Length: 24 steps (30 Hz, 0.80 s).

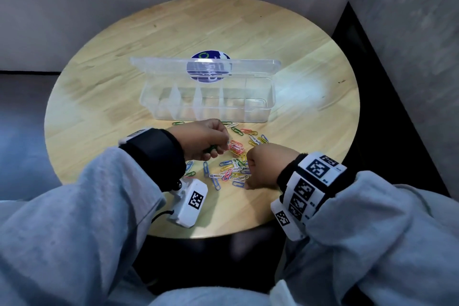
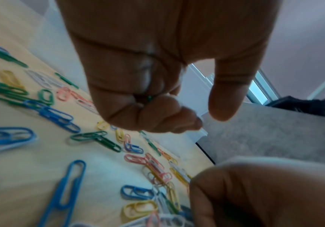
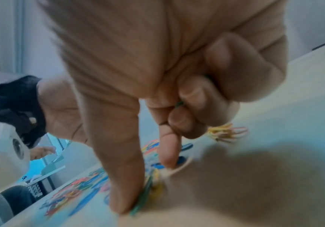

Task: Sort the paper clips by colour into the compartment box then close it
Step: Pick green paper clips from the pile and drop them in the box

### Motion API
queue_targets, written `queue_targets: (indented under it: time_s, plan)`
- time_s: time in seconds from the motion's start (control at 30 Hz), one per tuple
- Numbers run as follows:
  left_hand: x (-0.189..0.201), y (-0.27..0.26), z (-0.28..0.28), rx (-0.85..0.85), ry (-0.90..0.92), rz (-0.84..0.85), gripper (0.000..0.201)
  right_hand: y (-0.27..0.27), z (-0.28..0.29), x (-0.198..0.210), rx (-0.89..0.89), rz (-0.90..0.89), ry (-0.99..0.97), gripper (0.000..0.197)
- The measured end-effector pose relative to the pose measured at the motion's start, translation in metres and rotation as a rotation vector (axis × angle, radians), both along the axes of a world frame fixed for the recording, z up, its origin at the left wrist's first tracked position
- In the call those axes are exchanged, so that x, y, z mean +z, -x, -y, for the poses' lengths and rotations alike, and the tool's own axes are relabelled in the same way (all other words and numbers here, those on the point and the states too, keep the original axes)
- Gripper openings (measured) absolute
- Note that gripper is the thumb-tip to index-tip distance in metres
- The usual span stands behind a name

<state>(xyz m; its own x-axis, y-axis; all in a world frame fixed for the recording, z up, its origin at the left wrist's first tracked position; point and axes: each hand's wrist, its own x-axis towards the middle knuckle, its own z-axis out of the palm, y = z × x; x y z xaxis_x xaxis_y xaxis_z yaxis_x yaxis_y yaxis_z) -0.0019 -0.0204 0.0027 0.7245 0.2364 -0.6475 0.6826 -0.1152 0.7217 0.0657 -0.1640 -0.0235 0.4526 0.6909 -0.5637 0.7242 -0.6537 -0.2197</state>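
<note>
The clear compartment box (image 1: 211, 107) stands open mid-table with its lid (image 1: 206, 68) raised behind; I see no clips in its compartments. Loose paper clips (image 1: 234, 164) in several colours lie scattered in front of it. My left hand (image 1: 203, 141) hovers over the pile's left side, fingers curled round green clips (image 2: 149, 97). My right hand (image 1: 263, 167) is down on the pile's right side. Its thumb (image 3: 123, 192) and index finger (image 3: 169, 153) pinch at a green clip (image 3: 140, 202) on the table, and its curled fingers hold more green clips (image 3: 179, 104).
The round wooden table (image 1: 124, 97) ends close to my body, with a dark floor gap on the right. A blue round sticker (image 1: 211, 56) lies behind the box. The white wrist camera unit (image 1: 191, 202) hangs just above the near table edge.
</note>
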Motion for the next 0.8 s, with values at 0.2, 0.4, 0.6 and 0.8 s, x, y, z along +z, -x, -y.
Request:
queue_targets:
  time_s: [0.2, 0.4, 0.6, 0.8]
  plan:
    - [0.0, -0.005, 0.018, -0.528, -0.63, -0.04, 0.012, -0.006, -0.003, -0.003, -0.039, 0.024, -0.019, 0.02]
    - [-0.008, -0.012, 0.03, -0.656, -0.835, 0.013, 0.02, -0.014, 0.002, 0.005, -0.06, -0.054, 0.014, 0.021]
    - [-0.017, -0.013, 0.031, -0.662, -0.838, 0.045, 0.017, -0.065, 0.025, 0.041, -0.374, -0.284, -0.259, 0.019]
    - [-0.017, -0.013, 0.029, -0.605, -0.818, 0.028, 0.016, -0.071, 0.031, 0.037, -0.548, -0.549, -0.411, 0.015]
